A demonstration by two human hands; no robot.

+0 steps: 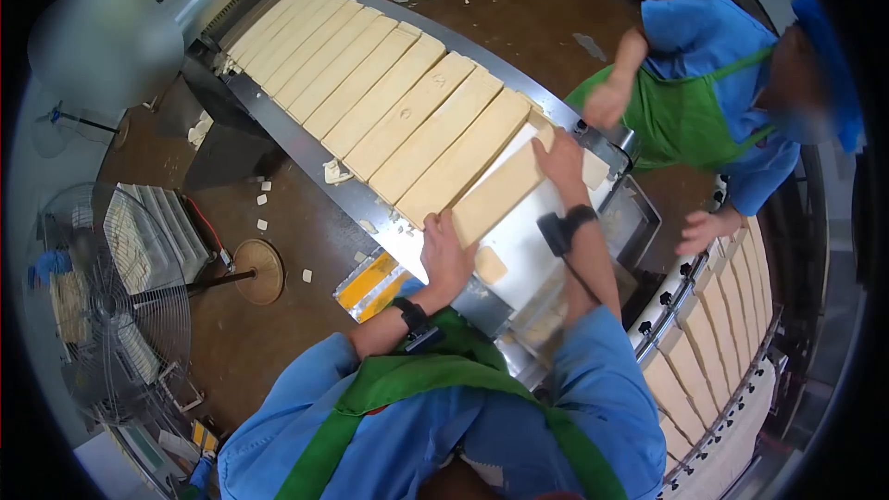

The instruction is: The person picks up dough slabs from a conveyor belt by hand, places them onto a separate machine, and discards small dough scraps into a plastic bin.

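Conveyor [278, 120], steel-edged, carries a long row of pale, smooth, rectangular slabs [370, 83] lying side by side | end slab [500, 193] at the belt's near end, lifted partly off, many left behind it | left hand [444, 255] and right hand [560, 162] spread flat, gripping its two short ends.

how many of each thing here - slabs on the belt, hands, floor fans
Pale slabs on the belt, counting the end slab held by the left hand and right hand: about 12
Hands in view, with the co-worker's hands: 4
Floor fans: 1
Total: about 17
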